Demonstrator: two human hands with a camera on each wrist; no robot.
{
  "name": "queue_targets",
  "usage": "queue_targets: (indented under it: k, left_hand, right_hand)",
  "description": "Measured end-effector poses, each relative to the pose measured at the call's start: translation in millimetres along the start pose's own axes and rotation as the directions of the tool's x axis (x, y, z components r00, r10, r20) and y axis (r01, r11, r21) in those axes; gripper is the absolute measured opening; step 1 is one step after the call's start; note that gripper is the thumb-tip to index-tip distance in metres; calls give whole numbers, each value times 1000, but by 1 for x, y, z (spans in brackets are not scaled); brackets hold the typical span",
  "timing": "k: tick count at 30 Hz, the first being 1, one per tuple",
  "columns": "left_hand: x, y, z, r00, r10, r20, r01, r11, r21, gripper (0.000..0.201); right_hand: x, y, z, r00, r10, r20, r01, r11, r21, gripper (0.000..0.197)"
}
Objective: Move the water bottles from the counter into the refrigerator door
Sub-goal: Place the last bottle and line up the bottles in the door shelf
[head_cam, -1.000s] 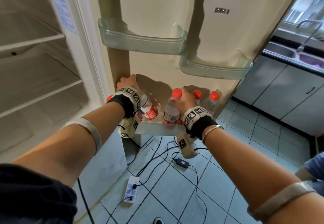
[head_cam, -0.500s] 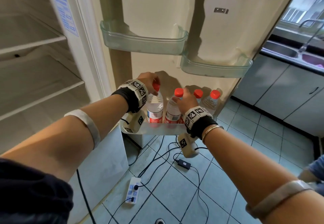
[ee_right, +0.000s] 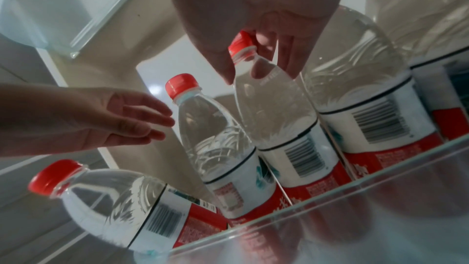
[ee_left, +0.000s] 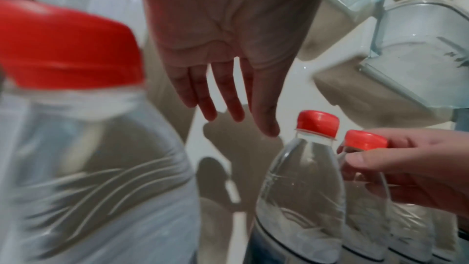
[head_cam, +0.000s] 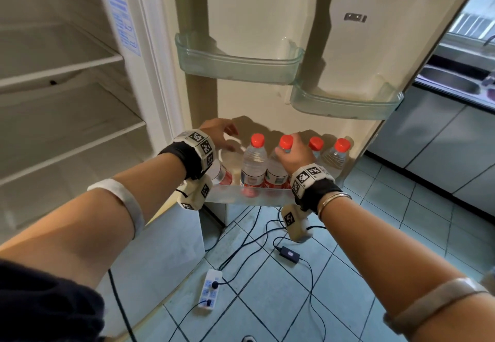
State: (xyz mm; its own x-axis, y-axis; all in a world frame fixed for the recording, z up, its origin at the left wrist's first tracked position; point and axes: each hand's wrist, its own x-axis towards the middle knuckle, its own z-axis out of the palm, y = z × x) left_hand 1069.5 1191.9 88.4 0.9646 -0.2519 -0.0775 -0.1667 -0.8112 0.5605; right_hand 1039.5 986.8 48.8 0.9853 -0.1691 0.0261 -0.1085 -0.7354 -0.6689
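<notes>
From the head camera, five clear plastic water bottles with red caps and red-and-white labels (head_cam: 253,166) stand in the transparent bottom door shelf of the refrigerator (head_cam: 249,198), the leftmost partly hidden behind the left wrist. The left hand (head_cam: 218,134) hovers above that end with fingers spread, holding nothing. The right hand (head_cam: 293,153) curls round the neck of the third bottle from the left (head_cam: 276,173). The two pale green door bins higher up (head_cam: 238,64) look empty.

In the left wrist view, the left hand (ee_left: 225,51) is flat, fingers straight, clear of the blurred nearest bottle (ee_left: 83,148); the right hand (ee_left: 416,166) pinches just under a red cap.

In the right wrist view, the right hand's fingers (ee_right: 291,53) wrap the neck below the cap, though whether the grip is firm I cannot tell. The leftmost bottle (ee_right: 121,206) appears tilted, possibly only by the wide lens.

Full bottles will likely feel weighty, their thin walls giving under a squeeze and slick if damp; the stiff neck or the labelled waist is the safer hold. The shelf looks nearly full, bottles touching side by side.
</notes>
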Motion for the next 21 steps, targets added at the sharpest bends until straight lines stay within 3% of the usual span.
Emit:
queue_targets:
  k: [5,10,12,15,21]
  left_hand:
    - [-16,-24,-4,994,-98,-46,99,995,25,39]
    - [-34,-38,-7,982,-187,14,185,978,93,46]
    - [-39,-39,-10,980,-197,-31,199,976,90,42]
    - [-40,-35,-13,976,-170,-135,175,984,29,24]
    - [-22,-11,-5,967,-76,-243,60,995,-74,29]
  right_hand:
    - [3,-4,8,998,41,-55,-43,998,-39,40]
    - [3,-5,12,995,51,-89,-57,997,-60,40]
    - [2,-4,14,994,48,-101,-54,997,-52,40]
    - [1,-3,15,993,52,-105,-56,998,-30,40]
    - [0,1,11,998,46,-53,-46,999,-9,39]
